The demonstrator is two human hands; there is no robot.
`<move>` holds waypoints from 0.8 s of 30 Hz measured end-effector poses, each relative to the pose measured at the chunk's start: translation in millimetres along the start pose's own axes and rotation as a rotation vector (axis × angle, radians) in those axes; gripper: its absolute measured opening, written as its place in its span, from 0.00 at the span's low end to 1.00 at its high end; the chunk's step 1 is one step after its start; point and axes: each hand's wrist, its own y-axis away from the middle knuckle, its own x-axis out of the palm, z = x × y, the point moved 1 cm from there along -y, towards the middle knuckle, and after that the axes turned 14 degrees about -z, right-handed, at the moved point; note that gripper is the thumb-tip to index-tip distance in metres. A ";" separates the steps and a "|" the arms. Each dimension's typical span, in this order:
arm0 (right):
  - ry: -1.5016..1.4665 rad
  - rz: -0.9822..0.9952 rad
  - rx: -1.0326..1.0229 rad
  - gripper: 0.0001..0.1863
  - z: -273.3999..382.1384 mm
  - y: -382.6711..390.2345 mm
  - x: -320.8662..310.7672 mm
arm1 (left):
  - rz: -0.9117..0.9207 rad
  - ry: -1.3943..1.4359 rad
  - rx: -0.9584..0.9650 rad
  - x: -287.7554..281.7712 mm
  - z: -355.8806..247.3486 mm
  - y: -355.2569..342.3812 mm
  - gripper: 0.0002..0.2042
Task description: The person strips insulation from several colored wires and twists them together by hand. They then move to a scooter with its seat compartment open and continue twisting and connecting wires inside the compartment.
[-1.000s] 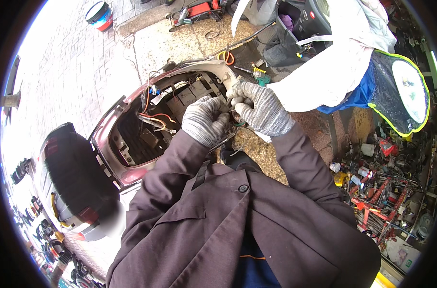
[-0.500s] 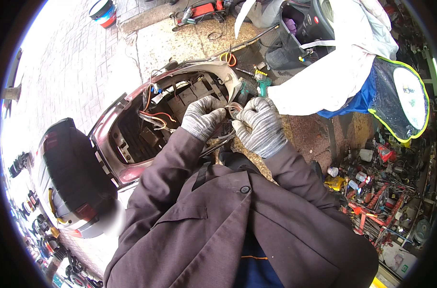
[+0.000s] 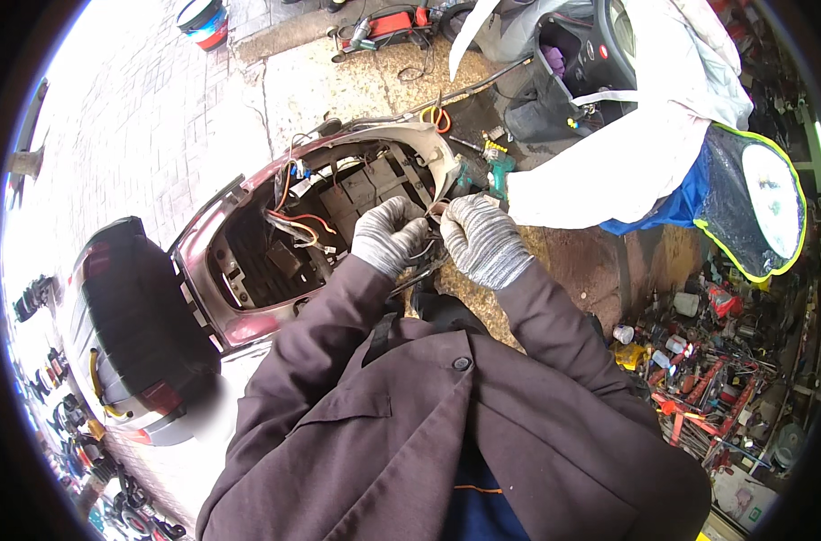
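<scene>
Both my hands wear grey knitted gloves and are held close together beside the opened red scooter body (image 3: 264,325). My right hand (image 3: 484,236) is closed, with a small piece of brownish wire (image 3: 438,209) showing at its fingertips. My left hand (image 3: 389,236) is pinched shut a little to the left of it; whatever its fingers hold is too small to make out. Loose red and orange wires (image 3: 304,219) stick out inside the scooter's open compartment, left of my left hand. A green power tool (image 3: 499,173) lies just beyond my right hand.
The scooter's black rear box (image 3: 131,316) stands at the left. Orange-handled scissors or pliers (image 3: 437,119) lie past the body. A white cover (image 3: 591,171) drapes a vehicle at the right. Cluttered tools and a red tray (image 3: 699,388) fill the lower right. A bucket (image 3: 203,22) stands far left.
My right hand has turned and closed more over the wire, so less of it shows. My left hand stays pinched near it, and the whole view has shifted slightly.
</scene>
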 end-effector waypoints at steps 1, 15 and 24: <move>0.004 0.008 -0.016 0.07 1.4 -1.7 0.8 | -0.038 -0.210 0.159 0.7 -1.9 2.0 0.05; 0.046 0.376 -0.030 0.13 16.4 -11.0 -6.8 | -0.072 -0.415 0.179 -17.0 6.5 -5.3 0.04; -0.311 0.204 0.169 0.16 20.0 3.5 4.1 | 0.085 0.064 -0.095 -23.3 -0.1 -1.5 0.03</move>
